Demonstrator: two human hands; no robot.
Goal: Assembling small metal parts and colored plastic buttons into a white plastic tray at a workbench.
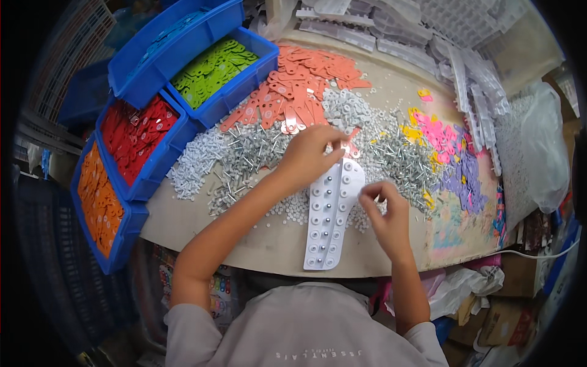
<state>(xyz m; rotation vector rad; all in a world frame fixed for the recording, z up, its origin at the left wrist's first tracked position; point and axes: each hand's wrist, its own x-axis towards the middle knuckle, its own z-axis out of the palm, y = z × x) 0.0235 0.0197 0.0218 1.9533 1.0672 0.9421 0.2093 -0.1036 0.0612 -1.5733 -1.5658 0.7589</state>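
Observation:
A long white plastic holder [318, 244] lies on the table before me, with round white caps along its sides and metal pins standing in a row down its middle. My left hand [310, 156] is over its far end, fingers bent and pinched together. A coral piece [353, 148] shows right beside those fingertips; whether they grip it is hidden. Near the holder's right edge, my right hand [388, 217] has thumb and forefinger pressed together, and anything between them is too small to name. Loose metal pins [254, 150] and small white caps [199, 160] lie heaped around.
Blue bins at the left hold green [214, 70], red [136, 134] and orange [98, 202] flat pieces. Coral pieces [306, 79] are piled at the back. Pink [443, 139] and purple pieces [463, 180] lie right, beside stacked white plastic strips [468, 79] and a clear bag [544, 147].

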